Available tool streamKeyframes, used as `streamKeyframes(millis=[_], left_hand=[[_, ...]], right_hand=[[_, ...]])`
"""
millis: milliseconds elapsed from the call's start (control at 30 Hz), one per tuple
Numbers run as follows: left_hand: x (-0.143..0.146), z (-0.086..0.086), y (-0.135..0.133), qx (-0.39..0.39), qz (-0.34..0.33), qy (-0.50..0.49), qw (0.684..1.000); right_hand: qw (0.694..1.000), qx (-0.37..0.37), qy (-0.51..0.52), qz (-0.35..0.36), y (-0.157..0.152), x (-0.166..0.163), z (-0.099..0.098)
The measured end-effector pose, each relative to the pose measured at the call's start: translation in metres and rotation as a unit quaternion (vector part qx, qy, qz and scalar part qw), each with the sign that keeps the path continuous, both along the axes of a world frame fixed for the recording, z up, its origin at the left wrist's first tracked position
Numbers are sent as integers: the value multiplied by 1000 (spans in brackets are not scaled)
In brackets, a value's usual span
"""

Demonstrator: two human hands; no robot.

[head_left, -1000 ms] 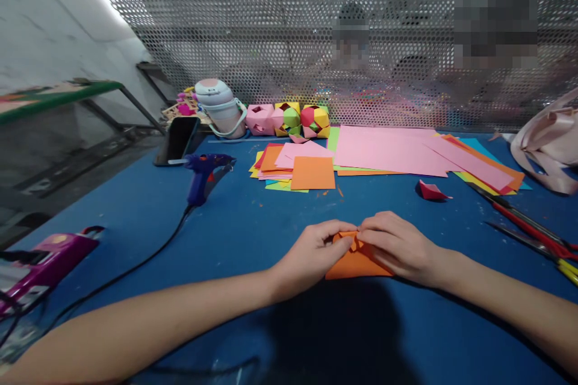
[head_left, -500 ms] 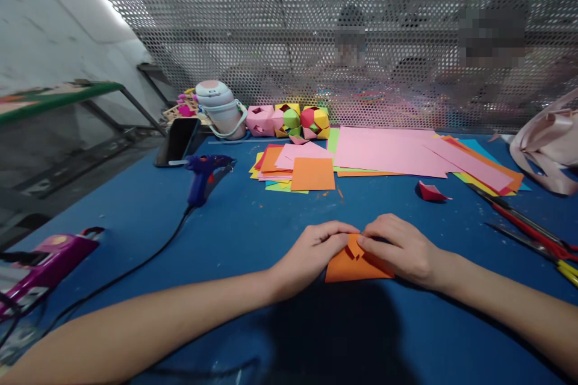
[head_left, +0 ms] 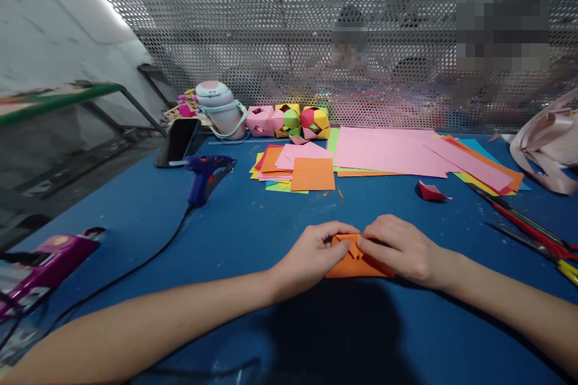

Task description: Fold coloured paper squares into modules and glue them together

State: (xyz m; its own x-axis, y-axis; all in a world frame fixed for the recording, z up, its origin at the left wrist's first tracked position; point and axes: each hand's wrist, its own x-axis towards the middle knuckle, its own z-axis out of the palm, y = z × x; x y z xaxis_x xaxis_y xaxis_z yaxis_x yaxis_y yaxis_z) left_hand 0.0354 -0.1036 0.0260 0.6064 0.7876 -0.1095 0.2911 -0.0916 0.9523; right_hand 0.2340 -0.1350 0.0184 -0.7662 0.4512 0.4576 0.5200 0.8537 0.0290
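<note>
A folded orange paper (head_left: 356,263) lies on the blue table (head_left: 253,222) in front of me. My left hand (head_left: 311,255) pinches its left edge, fingers closed on the paper. My right hand (head_left: 400,248) presses and pinches the top right of the same piece, the fingertips meeting my left hand's over a small raised flap in the middle. Both hands cover part of the paper's upper edge.
A stack of small coloured squares (head_left: 298,169) and large pink sheets (head_left: 392,151) lie farther back. Folded paper cubes (head_left: 289,120), a pale bottle (head_left: 219,108), a phone (head_left: 178,139) and a blue glue gun (head_left: 203,173) stand at left. Scissors and pens (head_left: 533,228) lie right; a small red folded piece (head_left: 431,191) too.
The small flap at the paper's middle has been pressed lower between my fingertips. Both hands have stayed in place over the orange paper.
</note>
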Motion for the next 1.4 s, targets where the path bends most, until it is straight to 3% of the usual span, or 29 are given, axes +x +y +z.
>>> streamKeyframes(millis=[233, 333, 567, 933, 1100, 1200, 1400], left_hand=[[-1, -5, 4, -1, -6, -26, 1000], [-1, -6, 4, -18, 5, -28, 999], [0, -1, 4, -55, 48, -20, 997], [-3, -5, 5, -84, 21, -50, 995], [-6, -5, 5, -92, -10, -69, 993], [-2, -1, 3, -106, 8, -39, 994], [4, -3, 4, -104, 38, 7, 994]], right_hand=[[1000, 6, 21, 20, 0, -3, 0], [996, -25, 87, 2, -1, -5, -5], [953, -178, 217, -113, -4, -12, -6], [926, -229, 280, -104, -3, -14, -4], [890, -290, 302, -178, -2, -14, 0], [870, -322, 306, -212, -3, -16, 2], [865, -332, 317, -203, -7, -24, 3]])
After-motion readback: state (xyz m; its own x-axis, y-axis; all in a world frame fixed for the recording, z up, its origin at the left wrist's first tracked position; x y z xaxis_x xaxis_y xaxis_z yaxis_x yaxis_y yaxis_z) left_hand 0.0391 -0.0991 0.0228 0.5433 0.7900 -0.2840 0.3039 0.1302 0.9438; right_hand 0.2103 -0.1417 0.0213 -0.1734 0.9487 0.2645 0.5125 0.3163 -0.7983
